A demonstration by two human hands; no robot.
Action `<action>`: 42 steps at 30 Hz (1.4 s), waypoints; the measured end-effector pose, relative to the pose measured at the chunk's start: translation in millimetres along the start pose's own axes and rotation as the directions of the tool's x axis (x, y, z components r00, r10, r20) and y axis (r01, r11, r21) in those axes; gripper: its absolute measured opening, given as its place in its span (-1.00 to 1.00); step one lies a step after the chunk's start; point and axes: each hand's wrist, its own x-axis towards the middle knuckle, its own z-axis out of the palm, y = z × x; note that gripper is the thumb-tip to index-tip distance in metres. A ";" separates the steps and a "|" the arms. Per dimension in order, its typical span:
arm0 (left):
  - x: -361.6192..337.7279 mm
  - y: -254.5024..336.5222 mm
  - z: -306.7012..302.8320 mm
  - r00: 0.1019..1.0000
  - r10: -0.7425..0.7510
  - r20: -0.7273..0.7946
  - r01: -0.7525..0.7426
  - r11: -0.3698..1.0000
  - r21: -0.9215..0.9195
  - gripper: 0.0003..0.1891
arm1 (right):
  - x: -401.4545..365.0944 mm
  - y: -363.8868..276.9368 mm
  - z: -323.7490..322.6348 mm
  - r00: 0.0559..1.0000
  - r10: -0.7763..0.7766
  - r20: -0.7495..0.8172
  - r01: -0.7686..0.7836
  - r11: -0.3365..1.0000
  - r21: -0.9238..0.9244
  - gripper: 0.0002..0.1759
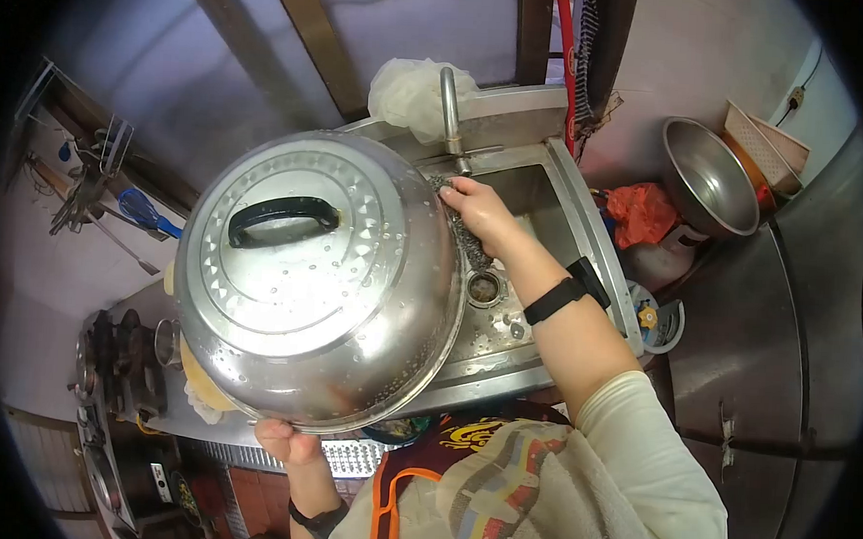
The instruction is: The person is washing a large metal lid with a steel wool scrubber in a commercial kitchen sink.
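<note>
A large domed steel pot lid (393,258), wet with drops and with a black handle (284,221) on top, is held tilted over the left part of the sink (596,248). At its near edge my left hand (287,442) is closed on the rim, its fingertips partly hidden. On the far right side my right hand (480,212) is closed around a dark grey, rough-textured scrubber (468,237) against the lid's rim. Part of that scrubber is hidden behind the hand and lid. The steel faucet (450,111) stands just beyond my right hand.
A drain (484,289) shows in the wet sink. A pale mesh bag (415,95) hangs beside the faucet. To the right are a steel basin (713,176) and a red plastic bag (641,216). A blue whisk (147,211) hangs at left, above the stove (124,352).
</note>
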 end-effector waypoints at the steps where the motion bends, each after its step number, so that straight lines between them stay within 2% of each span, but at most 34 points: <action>1: -0.2 -1.7 -1.1 1.000 -0.002 0.009 0.002 1.000 -0.022 -0.17 | -4.5 -5.4 -5.5 0.996 0.075 0.049 -0.081 0.988 0.129 -0.76; 3: -4.1 26.5 -62.4 0.995 0.012 -0.100 -0.017 0.998 -0.056 -0.19 | -10.8 0.1 -18.5 0.985 0.104 0.137 -0.139 0.950 0.280 -0.71; 4: -4.1 24.9 -68.4 0.989 0.017 -0.148 -0.029 0.997 -0.076 -0.20 | -15.2 2.9 -23.1 0.977 0.112 0.183 -0.171 0.921 0.349 -0.69; 7: 0.3 -5.0 -55.7 0.958 0.003 -0.287 -0.058 0.982 -0.182 -0.23 | -51.6 -16.5 -23.2 0.961 0.235 0.145 -0.276 0.839 0.468 -0.67; 8: 2.0 -11.0 -55.2 0.941 -0.019 -0.337 -0.068 0.967 -0.246 -0.23 | -59.9 -16.0 -30.7 0.936 0.166 0.310 -0.323 0.753 0.574 -0.66; 11: 1.9 -20.8 -72.8 0.926 -0.021 -0.376 -0.043 0.986 -0.160 -0.25 | -69.3 8.8 -49.8 0.940 0.193 0.282 -0.316 0.804 0.503 -0.65; 12: 3.2 -25.8 -70.8 0.930 -0.034 -0.366 -0.016 0.991 -0.134 -0.26 | -79.8 9.4 -48.9 0.933 0.240 0.267 -0.351 0.768 0.536 -0.65; 15: 9.8 -38.7 -64.7 0.930 -0.096 -0.356 0.066 0.993 -0.094 -0.33 | -109.5 18.5 -52.7 0.932 0.254 0.258 -0.361 0.709 0.606 -0.67; 17: 12.6 -46.6 -73.2 0.860 0.020 -0.510 0.086 0.979 0.183 -0.33 | -129.7 21.4 -65.6 0.924 0.226 0.308 -0.367 0.748 0.553 -0.66; 19: 14.2 -52.5 -84.7 0.831 0.056 -0.553 0.139 0.942 0.305 -0.34 | -151.3 19.6 -74.5 0.920 0.190 0.344 -0.349 0.797 0.494 -0.64; 20: 15.1 -53.7 -90.6 0.841 0.019 -0.540 0.167 0.941 0.294 -0.35 | -158.3 25.5 -78.1 0.926 0.206 0.317 -0.353 0.773 0.527 -0.63; 23: 17.5 -62.0 -103.7 0.889 -0.174 -0.425 0.267 0.948 0.170 -0.38 | -173.9 48.1 -104.3 0.943 0.111 0.315 -0.281 0.773 0.568 -0.57; 24: 19.8 -64.2 -112.3 0.889 -0.260 -0.376 0.312 0.947 0.082 -0.38 | -186.6 30.9 -107.2 0.944 0.205 0.257 -0.320 0.754 0.574 -0.44; 26: 27.2 -82.5 -103.6 0.856 -0.371 -0.359 0.404 0.915 0.016 -0.37 | -205.7 22.3 -114.1 0.976 0.114 0.186 -0.208 0.742 0.637 -0.41; 27: 30.9 -96.8 -77.2 0.825 -0.402 -0.398 0.452 0.891 0.036 -0.37 | -216.6 22.2 -118.9 0.987 0.070 0.142 -0.147 0.732 0.665 -0.40; 28: 35.3 -108.9 -59.7 0.796 -0.459 -0.394 0.511 0.859 0.031 -0.36 | -224.0 44.1 -139.6 0.982 0.103 0.156 -0.181 0.737 0.651 -0.35; 29: 39.6 -121.0 -42.1 0.764 -0.515 -0.388 0.568 0.823 0.027 -0.36 | -237.2 50.6 -148.7 0.992 0.082 0.091 -0.122 0.737 0.665 -0.34; 31: 49.4 -141.9 -21.1 0.691 -0.666 -0.280 0.690 0.724 -0.018 -0.37 | -259.9 58.6 -164.5 0.999 0.040 -0.032 -0.007 0.734 0.680 -0.33; 32: 52.7 -153.6 -8.1 0.676 -0.678 -0.289 0.722 0.687 0.078 -0.40 | -275.4 60.6 -183.1 0.996 0.051 -0.074 -0.008 0.873 0.487 -0.33; 34: 55.6 -174.1 11.4 0.654 -0.690 -0.311 0.757 0.596 0.270 -0.45 | -302.0 52.0 -188.9 0.988 -0.016 -0.154 0.106 0.793 0.600 -0.34; 37: 69.2 -189.2 5.3 0.549 -0.823 -0.146 0.816 0.492 0.303 -0.56 | -338.5 73.8 -222.4 0.959 -0.098 -0.265 0.252 0.720 0.646 -0.28; 38: 69.0 -196.9 14.5 0.580 -0.761 -0.290 0.784 0.427 0.450 -0.66 | -350.3 77.3 -235.0 0.945 -0.151 -0.291 0.310 0.695 0.648 -0.28; 41: 75.0 -213.6 3.4 0.623 -0.668 -0.408 0.698 0.239 0.675 -0.70 | -391.0 119.6 -280.9 0.875 -0.159 -0.457 0.438 0.662 0.609 -0.25; 42: 74.0 -221.0 5.8 0.659 -0.609 -0.441 0.656 0.178 0.734 -0.70 | -397.4 115.5 -280.3 0.837 -0.141 -0.528 0.482 0.648 0.590 -0.23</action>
